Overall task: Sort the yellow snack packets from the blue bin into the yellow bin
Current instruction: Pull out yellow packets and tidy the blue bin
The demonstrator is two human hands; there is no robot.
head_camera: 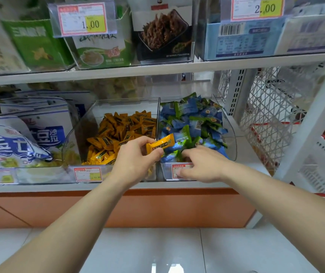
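Note:
Two clear bins stand side by side on the lower shelf. The yellow bin point(82, 123) holds a heap of yellow snack packets point(118, 133). The blue bin point(229, 125) to its right is full of blue and green packets point(193, 119). My left hand point(136, 158) grips one yellow snack packet point(160, 143) right over the divider between the two bins. My right hand point(201, 164) reaches into the front of the blue bin, palm down, fingers spread among the blue packets; what lies under the fingers is hidden.
Large white and blue snack bags point(16, 142) fill the shelf to the left. An upper shelf point(157, 69) with boxed goods and price tags hangs just above the bins. A white mesh side panel point(271, 115) closes the right end. Price labels point(87, 174) sit on the bin fronts.

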